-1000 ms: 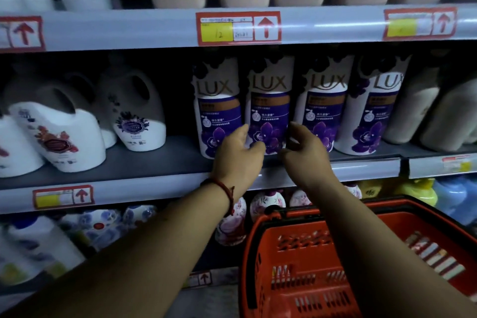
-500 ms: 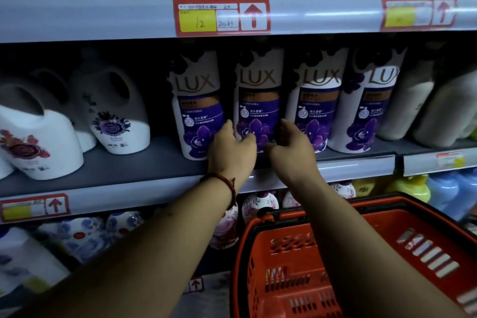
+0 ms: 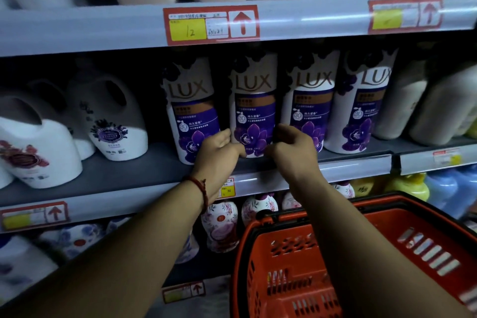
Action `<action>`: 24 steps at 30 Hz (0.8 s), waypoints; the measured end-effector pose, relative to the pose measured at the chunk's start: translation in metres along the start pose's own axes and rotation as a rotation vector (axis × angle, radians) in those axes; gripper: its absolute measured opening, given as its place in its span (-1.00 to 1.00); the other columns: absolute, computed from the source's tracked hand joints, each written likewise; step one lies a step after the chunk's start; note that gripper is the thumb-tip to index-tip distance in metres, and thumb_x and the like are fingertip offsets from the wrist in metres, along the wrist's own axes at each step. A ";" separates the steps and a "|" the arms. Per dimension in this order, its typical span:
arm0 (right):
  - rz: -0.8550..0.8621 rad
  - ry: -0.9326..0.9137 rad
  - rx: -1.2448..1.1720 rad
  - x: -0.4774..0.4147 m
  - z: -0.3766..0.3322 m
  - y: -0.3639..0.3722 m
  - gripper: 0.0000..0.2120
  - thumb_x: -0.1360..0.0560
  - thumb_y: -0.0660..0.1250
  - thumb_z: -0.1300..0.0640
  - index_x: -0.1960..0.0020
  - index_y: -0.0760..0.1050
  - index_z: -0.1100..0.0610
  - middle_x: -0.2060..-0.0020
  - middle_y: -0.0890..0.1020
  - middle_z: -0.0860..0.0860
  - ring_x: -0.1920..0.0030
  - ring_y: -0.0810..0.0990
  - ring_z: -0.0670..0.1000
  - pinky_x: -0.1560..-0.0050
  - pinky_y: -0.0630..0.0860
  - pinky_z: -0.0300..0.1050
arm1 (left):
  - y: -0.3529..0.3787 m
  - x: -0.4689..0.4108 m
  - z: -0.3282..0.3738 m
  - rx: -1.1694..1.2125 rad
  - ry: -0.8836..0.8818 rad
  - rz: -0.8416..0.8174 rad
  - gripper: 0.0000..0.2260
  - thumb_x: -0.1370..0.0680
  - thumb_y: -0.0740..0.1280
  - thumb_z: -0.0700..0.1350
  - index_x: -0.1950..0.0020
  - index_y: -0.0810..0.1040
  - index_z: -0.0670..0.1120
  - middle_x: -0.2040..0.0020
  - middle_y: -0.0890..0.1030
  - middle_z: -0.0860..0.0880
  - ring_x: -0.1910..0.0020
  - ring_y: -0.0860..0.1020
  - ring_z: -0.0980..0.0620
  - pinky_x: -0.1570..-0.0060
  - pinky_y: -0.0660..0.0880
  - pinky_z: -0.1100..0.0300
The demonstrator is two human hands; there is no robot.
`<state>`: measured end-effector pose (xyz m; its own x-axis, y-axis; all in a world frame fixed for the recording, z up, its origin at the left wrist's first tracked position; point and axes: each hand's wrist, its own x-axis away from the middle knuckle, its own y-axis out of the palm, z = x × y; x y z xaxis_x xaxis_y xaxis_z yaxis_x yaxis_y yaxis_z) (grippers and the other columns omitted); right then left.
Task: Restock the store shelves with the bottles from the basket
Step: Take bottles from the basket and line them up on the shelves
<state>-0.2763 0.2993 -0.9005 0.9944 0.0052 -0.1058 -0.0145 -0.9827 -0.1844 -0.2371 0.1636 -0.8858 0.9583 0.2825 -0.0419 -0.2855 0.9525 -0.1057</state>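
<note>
lux bottle (image 3: 254, 111) on shelf (image 3: 154, 168), gripped by left hand (image 3: 219, 152) and right hand (image 3: 294, 150)

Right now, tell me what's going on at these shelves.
A person is restocking. Their left grip and right grip, bare hands, hold the base of a purple bottle, second from the left of four standing in a row on the middle shelf. The red basket is below; no bottles show in its visible part.

We're facing dim store shelving (image 3: 77, 31), grey metal edges running across view, catching pale glare. Red-framed price tags (image 3: 211, 25) sitting in clear rails, one yellow field showing 12. Recesses behind lying in deep shadow.
</note>
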 end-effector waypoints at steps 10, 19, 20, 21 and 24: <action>0.025 -0.004 -0.013 0.009 0.003 -0.012 -0.46 -0.34 0.37 0.23 -0.32 0.58 0.09 -0.09 0.72 -0.05 -0.15 0.66 0.00 -0.28 0.57 0.06 | 0.000 0.012 0.006 -0.057 0.024 -0.035 -0.48 -0.48 0.24 -0.48 -0.41 0.46 -0.17 0.08 0.52 0.28 0.13 0.47 0.44 0.14 0.45 0.54; 0.004 -0.049 0.161 0.012 0.003 -0.015 -0.58 -0.47 0.36 0.27 -0.32 0.60 0.13 -0.18 0.69 0.04 -0.20 0.63 0.02 -0.33 0.53 0.03 | 0.004 0.012 -0.015 -0.195 0.116 -0.015 -0.56 -0.56 0.27 -0.35 -0.34 0.49 0.06 0.30 0.51 0.54 0.23 0.47 0.46 0.01 0.43 0.37; 0.007 -0.057 0.167 0.013 0.002 -0.014 -0.58 -0.47 0.36 0.26 -0.33 0.59 0.13 -0.19 0.69 0.04 -0.21 0.63 0.02 -0.33 0.53 0.02 | 0.004 0.011 -0.016 -0.210 0.107 -0.017 -0.56 -0.55 0.27 -0.34 -0.39 0.48 0.00 0.34 0.49 0.54 0.25 0.47 0.44 0.09 0.40 0.42; 0.010 -0.058 0.171 0.013 0.003 -0.013 -0.58 -0.47 0.36 0.26 -0.33 0.59 0.13 -0.19 0.69 0.04 -0.20 0.63 0.02 -0.32 0.53 -0.01 | 0.004 0.010 -0.016 -0.216 0.105 -0.016 -0.54 -0.55 0.28 -0.33 -0.43 0.46 -0.04 0.35 0.49 0.54 0.26 0.48 0.43 0.13 0.39 0.44; 0.020 -0.067 0.175 0.015 0.003 -0.012 -0.58 -0.48 0.35 0.27 -0.32 0.59 0.14 -0.16 0.69 0.02 -0.17 0.63 -0.01 -0.20 0.53 -0.14 | 0.007 0.012 -0.014 -0.200 0.107 -0.024 -0.50 -0.54 0.27 -0.35 -0.48 0.41 -0.07 0.30 0.51 0.50 0.21 0.46 0.53 0.06 0.34 0.49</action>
<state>-0.2618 0.3117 -0.9026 0.9846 0.0043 -0.1746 -0.0577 -0.9356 -0.3483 -0.2279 0.1716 -0.9005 0.9614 0.2363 -0.1408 -0.2690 0.9143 -0.3028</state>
